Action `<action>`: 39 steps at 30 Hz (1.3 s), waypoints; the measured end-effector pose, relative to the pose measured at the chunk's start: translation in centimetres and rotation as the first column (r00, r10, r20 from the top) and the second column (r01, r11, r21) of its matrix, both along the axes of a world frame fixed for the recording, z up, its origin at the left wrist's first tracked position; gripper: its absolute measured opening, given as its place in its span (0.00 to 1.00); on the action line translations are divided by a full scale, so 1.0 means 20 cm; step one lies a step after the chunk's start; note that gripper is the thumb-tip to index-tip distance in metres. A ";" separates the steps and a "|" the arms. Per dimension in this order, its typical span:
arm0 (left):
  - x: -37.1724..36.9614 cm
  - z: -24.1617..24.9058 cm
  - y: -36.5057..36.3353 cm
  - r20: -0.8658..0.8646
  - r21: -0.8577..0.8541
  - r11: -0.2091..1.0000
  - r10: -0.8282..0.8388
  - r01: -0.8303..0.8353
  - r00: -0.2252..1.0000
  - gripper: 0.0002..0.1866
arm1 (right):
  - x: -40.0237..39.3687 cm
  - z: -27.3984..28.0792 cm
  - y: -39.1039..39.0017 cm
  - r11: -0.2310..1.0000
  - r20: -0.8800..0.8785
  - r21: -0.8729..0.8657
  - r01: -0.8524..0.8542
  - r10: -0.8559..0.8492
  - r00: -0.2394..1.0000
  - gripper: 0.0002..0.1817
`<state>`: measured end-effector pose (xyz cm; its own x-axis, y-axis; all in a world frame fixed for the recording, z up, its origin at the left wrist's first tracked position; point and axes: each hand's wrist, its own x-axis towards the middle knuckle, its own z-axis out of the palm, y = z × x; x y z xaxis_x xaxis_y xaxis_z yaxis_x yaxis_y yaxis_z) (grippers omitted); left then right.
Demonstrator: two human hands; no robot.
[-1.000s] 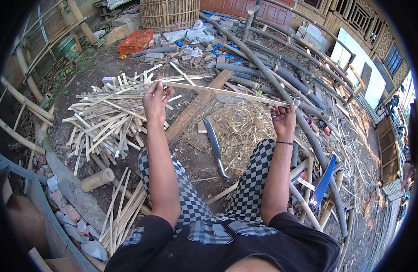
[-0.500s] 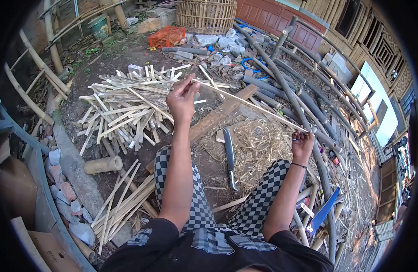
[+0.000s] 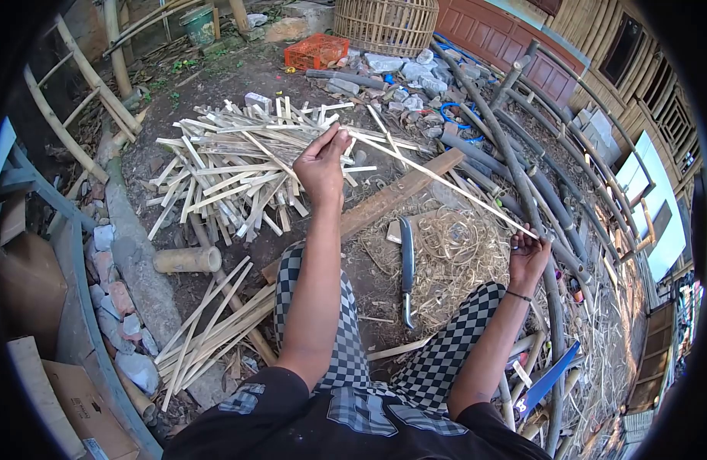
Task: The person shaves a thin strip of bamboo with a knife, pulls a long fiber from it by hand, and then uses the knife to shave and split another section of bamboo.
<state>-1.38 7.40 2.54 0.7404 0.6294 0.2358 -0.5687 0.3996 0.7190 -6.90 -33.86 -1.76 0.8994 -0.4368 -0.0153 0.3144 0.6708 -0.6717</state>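
Observation:
A long, thin pale strip (image 3: 438,178) is stretched between my two hands, sloping down to the right. My left hand (image 3: 323,167) pinches its upper end between thumb and fingers, in front of a heap of pale sticks (image 3: 231,172). At the lower end, my right hand (image 3: 528,257) has its fingers closed on the strip. Below the strip, a large knife (image 3: 407,268) with a dark blade lies on the ground beside curly shavings (image 3: 461,249). A wooden plank (image 3: 399,192) runs diagonally behind the knife.
Longer strips (image 3: 215,337) and a bamboo piece (image 3: 187,260) lie at the left. A blue-bladed saw (image 3: 549,376) rests at the lower right. Dark poles (image 3: 514,165) cross the right side. Behind are an orange crate (image 3: 316,52), rubble and a woven basket (image 3: 386,23).
The whole scene has shifted to the right in view as the head turned a little left. Both hands still hold the strip, which now slopes somewhat more steeply.

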 end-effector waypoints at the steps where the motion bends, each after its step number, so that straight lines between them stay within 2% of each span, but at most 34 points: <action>1: 0.00 0.00 0.01 -0.002 0.003 1.000 0.009 -0.009 1.000 0.15 | 0.00 0.00 0.01 1.000 0.002 -0.008 -0.004 0.004 1.000 0.15; 3: 0.00 -0.01 0.01 0.043 -0.127 0.991 -0.046 0.051 0.998 0.14 | 0.01 -0.01 0.00 1.000 -0.001 -0.009 -0.019 0.019 1.000 0.15; 5: 0.01 -0.02 0.03 0.070 -0.146 0.986 -0.070 0.079 0.995 0.13 | 0.03 -0.04 0.00 0.999 -0.002 -0.008 -0.031 0.031 1.000 0.14; 8: 0.01 -0.04 0.05 0.232 -0.200 0.956 -0.164 0.212 0.959 0.13 | 0.03 -0.05 0.03 0.997 -0.002 -0.074 -0.035 0.035 0.999 0.12; 9: 0.01 -0.03 0.05 0.229 -0.197 0.958 -0.163 0.210 0.960 0.13 | 0.03 -0.04 0.05 0.997 -0.004 -0.070 -0.037 0.037 0.999 0.12; 11: 0.00 -0.01 0.05 0.310 -0.299 0.922 -0.150 0.246 0.939 0.10 | 0.02 -0.02 0.09 0.997 -0.053 -0.079 0.002 -0.007 0.999 0.13; 13: 0.00 0.00 0.05 0.298 -0.326 0.914 -0.142 0.241 0.944 0.09 | 0.03 -0.05 0.09 0.997 -0.053 -0.074 -0.002 -0.002 0.999 0.12; 16: 0.01 0.00 0.06 0.240 -0.176 0.983 -0.014 0.058 0.971 0.07 | 0.05 -0.06 0.09 0.997 -0.073 -0.073 -0.020 0.015 0.997 0.11; 23: 0.02 -0.01 0.08 0.248 -0.013 1.000 -0.016 0.020 0.969 0.08 | 0.05 -0.09 0.07 0.993 -0.055 -0.103 -0.064 0.058 0.997 0.10; 25: 0.02 -0.01 0.07 0.214 0.085 0.995 0.032 -0.051 0.976 0.08 | 0.05 -0.07 0.08 0.993 -0.069 -0.114 -0.005 -0.003 0.998 0.11; 29: 0.00 0.00 0.05 0.193 0.154 0.979 0.101 -0.132 0.976 0.09 | 0.04 -0.06 0.09 0.991 -0.077 -0.127 -0.045 0.036 0.996 0.12; 31: -0.01 0.00 0.04 0.141 0.183 0.949 0.234 -0.257 0.962 0.08 | 0.03 -0.04 0.12 0.988 -0.071 -0.136 -0.074 0.065 0.995 0.12; 33: -0.01 0.01 0.03 0.156 0.208 0.929 0.276 -0.305 0.948 0.09 | 0.02 -0.03 0.14 0.985 -0.092 -0.158 -0.071 0.057 0.994 0.12; 35: -0.01 0.01 0.01 0.250 0.195 0.884 0.374 -0.425 0.893 0.08 | 0.03 -0.05 0.13 0.986 -0.093 -0.151 -0.072 0.058 0.994 0.12; 36: -0.01 0.01 0.02 0.208 0.269 0.855 0.398 -0.443 0.894 0.07 | 0.04 -0.06 0.12 0.987 -0.091 -0.144 -0.070 0.058 0.994 0.12; 37: -0.01 0.01 0.01 0.207 0.267 0.855 0.400 -0.445 0.893 0.07 | 0.04 -0.07 0.11 0.987 -0.092 -0.146 -0.072 0.059 0.994 0.12; 39: -0.01 0.02 0.00 0.310 0.337 0.754 0.477 -0.564 0.823 0.06 | 0.06 -0.09 0.10 0.992 -0.083 -0.120 -0.042 0.032 0.996 0.13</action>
